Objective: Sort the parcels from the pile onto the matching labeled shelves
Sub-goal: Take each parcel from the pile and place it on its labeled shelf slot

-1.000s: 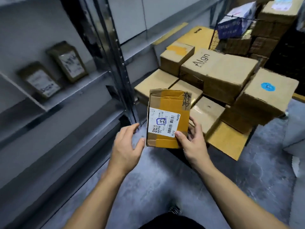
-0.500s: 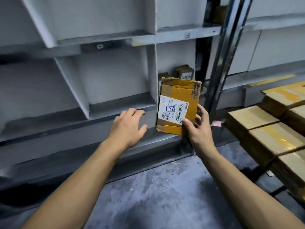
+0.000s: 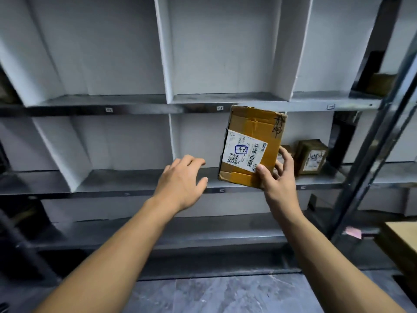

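parcel (image 3: pixel 251 145) in right hand (image 3: pixel 276 177)

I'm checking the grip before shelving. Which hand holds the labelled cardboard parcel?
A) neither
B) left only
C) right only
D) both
C: the right hand grips the parcel by its lower right corner, while the left hand is open beside it, not touching.

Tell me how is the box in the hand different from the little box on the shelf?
The held box is in the air, gripped by the right hand and tilted; the shelf box stands on the shelf. The held box has yellow tape and a barcode label; the shelf box looks darker, with scribbled writing on its label. Both are cardboard with paper labels.
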A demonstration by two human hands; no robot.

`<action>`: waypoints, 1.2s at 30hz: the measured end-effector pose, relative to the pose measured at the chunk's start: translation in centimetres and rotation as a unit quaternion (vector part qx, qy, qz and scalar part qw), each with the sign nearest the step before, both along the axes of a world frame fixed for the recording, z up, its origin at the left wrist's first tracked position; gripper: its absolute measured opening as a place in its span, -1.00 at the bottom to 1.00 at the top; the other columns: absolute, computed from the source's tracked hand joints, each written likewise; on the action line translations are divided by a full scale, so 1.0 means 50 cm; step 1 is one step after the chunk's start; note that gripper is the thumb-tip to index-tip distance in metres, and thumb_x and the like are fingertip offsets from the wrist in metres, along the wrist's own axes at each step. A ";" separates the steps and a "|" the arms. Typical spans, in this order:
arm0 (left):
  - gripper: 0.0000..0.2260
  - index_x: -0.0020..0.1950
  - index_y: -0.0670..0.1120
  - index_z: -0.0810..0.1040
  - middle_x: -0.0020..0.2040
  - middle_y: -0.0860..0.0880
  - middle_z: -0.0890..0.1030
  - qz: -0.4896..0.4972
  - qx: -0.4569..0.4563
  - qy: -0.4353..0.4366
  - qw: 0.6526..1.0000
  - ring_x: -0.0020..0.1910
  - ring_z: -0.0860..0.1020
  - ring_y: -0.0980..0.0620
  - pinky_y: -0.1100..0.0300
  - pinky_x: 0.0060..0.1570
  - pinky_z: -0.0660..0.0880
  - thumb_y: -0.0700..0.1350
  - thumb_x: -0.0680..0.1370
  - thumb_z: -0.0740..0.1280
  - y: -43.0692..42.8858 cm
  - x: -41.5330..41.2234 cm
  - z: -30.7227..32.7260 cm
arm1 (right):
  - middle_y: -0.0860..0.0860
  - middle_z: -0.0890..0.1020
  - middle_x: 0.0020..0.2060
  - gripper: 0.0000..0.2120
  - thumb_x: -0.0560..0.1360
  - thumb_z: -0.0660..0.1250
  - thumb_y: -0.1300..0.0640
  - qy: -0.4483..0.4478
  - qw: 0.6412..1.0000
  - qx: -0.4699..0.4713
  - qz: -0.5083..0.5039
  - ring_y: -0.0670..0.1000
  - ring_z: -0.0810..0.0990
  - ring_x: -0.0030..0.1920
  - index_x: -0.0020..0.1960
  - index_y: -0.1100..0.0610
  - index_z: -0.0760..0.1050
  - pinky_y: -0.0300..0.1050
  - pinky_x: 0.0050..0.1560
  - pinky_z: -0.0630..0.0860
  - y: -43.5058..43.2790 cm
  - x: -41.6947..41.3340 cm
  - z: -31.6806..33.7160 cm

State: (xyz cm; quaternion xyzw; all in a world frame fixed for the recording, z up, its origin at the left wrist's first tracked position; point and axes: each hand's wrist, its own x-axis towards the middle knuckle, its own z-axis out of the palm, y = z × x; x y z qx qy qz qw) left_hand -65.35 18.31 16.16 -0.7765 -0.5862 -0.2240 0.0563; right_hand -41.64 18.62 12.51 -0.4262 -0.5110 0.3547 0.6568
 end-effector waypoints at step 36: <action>-0.60 0.43 0.06 0.34 0.31 0.08 0.41 0.054 -0.146 -0.007 0.988 0.28 0.36 0.01 0.06 0.24 0.32 0.08 0.59 0.21 0.520 -0.083 -0.319 | -0.41 0.52 0.16 -0.42 0.58 0.38 0.11 -0.072 0.984 -0.161 0.035 -0.36 0.49 0.21 0.45 -0.28 0.22 -0.01 0.38 0.47 0.672 -0.161 -0.356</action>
